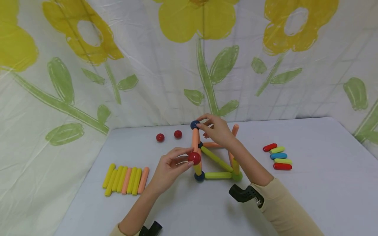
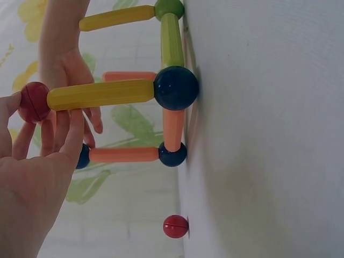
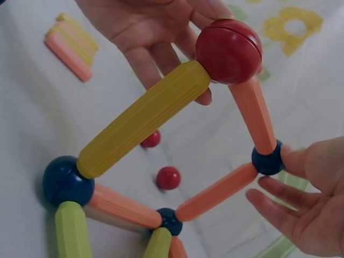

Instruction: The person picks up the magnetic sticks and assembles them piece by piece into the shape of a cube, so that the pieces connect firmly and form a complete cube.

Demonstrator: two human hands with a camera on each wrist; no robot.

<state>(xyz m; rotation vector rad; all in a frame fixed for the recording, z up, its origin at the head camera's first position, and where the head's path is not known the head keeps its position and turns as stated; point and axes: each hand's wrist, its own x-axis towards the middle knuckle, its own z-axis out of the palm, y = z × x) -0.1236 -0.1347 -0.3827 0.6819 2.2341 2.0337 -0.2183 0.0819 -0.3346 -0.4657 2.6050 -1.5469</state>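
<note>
My left hand pinches a red ball between thumb and fingers, at the top of an upright yellow rod. From that ball an orange rod runs back to a dark blue ball, which my right hand pinches. These parts belong to a frame of balls and rods standing on the table. Its base has a dark blue ball at the front left, a green ball at the front right, and a yellow-green rod joining them. My right forearm hides some of the frame's right side.
Two loose red balls, one left of the other, lie behind my left hand. A row of yellow and orange rods lies at the left. Several short red, green and blue rods lie at the right. A flowered curtain hangs behind the table.
</note>
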